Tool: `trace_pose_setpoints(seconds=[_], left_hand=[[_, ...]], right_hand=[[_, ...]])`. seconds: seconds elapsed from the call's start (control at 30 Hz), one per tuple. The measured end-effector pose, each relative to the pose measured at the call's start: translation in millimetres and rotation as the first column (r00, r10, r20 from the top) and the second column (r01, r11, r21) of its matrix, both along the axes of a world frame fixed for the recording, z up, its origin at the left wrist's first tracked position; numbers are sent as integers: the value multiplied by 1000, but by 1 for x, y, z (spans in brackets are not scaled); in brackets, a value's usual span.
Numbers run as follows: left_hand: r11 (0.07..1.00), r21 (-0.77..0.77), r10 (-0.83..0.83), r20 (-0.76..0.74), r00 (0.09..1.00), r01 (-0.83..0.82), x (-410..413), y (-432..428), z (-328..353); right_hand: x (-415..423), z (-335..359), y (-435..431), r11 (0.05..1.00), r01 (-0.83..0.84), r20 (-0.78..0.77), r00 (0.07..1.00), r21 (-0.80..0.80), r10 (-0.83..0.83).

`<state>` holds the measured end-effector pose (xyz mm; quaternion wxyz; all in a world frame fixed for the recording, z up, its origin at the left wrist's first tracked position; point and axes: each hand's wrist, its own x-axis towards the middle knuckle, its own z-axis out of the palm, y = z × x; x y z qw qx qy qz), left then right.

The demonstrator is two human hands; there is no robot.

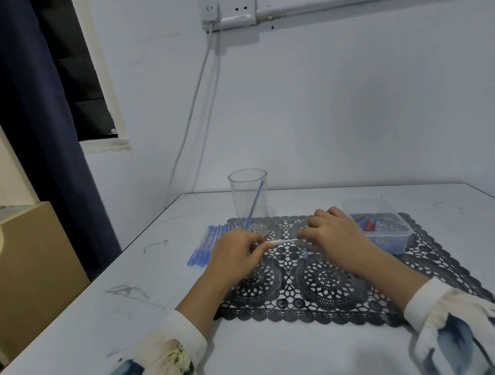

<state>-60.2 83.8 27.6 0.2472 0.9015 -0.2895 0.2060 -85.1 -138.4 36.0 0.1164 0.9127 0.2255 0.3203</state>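
Thin clear tube (284,241): both ends buried in fingers of left hand (238,250) and right hand (333,228); only middle stretch shows. Row of blue pens (205,243): right part hidden behind left hand, count unclear. Plastic box (394,243): red and blue bits inside blurred, left corner covered by right hand. Tiny blue piece (305,254) on mat (319,299): too small to identify. Sleeves (164,360): cut off by bottom edge.

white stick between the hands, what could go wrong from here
The white stick is pinched at its ends by the left hand and right hand; it could bend or slip out.
The small blue piece loose on the lace mat might get lost.
The clear cup just behind the hands could be knocked.
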Motion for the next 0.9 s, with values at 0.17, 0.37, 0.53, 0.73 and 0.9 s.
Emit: trace_pose_setpoints(seconds=[0.17, 0.37, 0.53, 0.73, 0.9], left_hand=[[1000, -12, -6, -8, 1000, 6, -1, 1, 0], [1000, -16, -2, -14, 1000, 1, -1, 1, 1], [1000, -17, -6, -21, 1000, 6, -2, 0, 2], [1000, -12, -1, -19, 1000, 1, -3, 0, 1], [1000, -17, -2, -9, 1000, 2, -2, 0, 0]], right_hand=[[6, 4, -13, 993, 119, 52, 992, -8, -118], [12, 5, -33, 941, 338, -19, 941, -9, -338], [12, 3, -40, 942, 326, -82, 940, -83, -332], [12, -5, -44, 961, 233, -117, 961, -148, -251], [11, -6, -43, 958, 218, -138, 960, -187, -245]])
